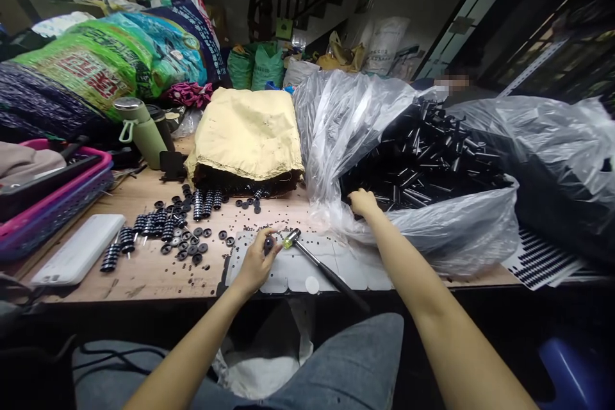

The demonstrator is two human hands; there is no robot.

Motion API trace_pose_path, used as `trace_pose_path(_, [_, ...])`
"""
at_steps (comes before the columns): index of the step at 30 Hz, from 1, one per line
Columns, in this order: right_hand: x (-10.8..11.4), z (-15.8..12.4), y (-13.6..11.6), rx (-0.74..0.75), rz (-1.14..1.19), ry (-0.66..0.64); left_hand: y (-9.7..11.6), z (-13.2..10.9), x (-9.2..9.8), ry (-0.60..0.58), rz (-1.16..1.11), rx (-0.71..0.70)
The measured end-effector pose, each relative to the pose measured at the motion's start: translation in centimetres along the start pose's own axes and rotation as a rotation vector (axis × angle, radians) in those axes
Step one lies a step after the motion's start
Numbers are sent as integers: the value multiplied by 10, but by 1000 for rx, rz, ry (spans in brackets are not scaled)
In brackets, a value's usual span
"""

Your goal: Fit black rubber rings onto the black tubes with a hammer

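Cluttered wooden workbench [144,269]: the left hand [254,262] pinches a black disc [268,245] over the white pad [346,269], with a mallet [317,262] just beside it at three o'clock. At one o'clock the right hand [364,203] reaches among black tubes [432,160] in the clear bag [432,230]; its grip cannot be told. Lifting one tube would need a fingertip pinch.

Bare table [144,269] lies open front-left, while the plastic bag [432,230] crowds the right and the yellow sack [245,134] blocks the back.

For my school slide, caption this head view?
Left hand pinches a small black part; right hand touches plastic bag of black tubes.
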State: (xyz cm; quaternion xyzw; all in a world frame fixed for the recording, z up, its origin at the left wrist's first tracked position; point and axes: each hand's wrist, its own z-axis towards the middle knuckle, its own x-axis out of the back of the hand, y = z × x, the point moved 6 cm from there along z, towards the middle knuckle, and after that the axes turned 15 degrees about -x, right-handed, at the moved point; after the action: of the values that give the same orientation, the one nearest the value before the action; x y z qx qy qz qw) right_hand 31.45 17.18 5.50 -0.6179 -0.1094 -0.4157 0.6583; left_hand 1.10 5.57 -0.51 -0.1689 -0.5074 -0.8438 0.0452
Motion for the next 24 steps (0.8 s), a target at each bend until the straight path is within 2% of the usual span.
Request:
trace_pose_path(3, [3,-12,-13,-26,44,-75,0,1,1,100,-84,58])
trace_pose_path(5, [-4,-32,-25,-37,95,-145,3,5,2,148,-139,99])
trace_pose_path(8, [-35,-80,-47,-37,165,-346,5,13,-1,162,-255,169])
trace_pose_path(11, [-73,-133,-68,-17,227,-577,0,15,-12,82,-401,260])
trace_pose_path(13, [-84,-156,-80,93,201,-561,-8,11,-15,38,-463,326])
trace_pose_path(17, [-96,-180,-96,445,-99,-464,-25,-3,-11,40,-480,387])
trace_pose_path(21, [-99,-184,-91,439,-134,-432,-33,-16,-6,95,-653,453])
trace_pose_path(24, [-100,-192,-88,410,-57,-500,-28,-20,-4,122,-769,494])
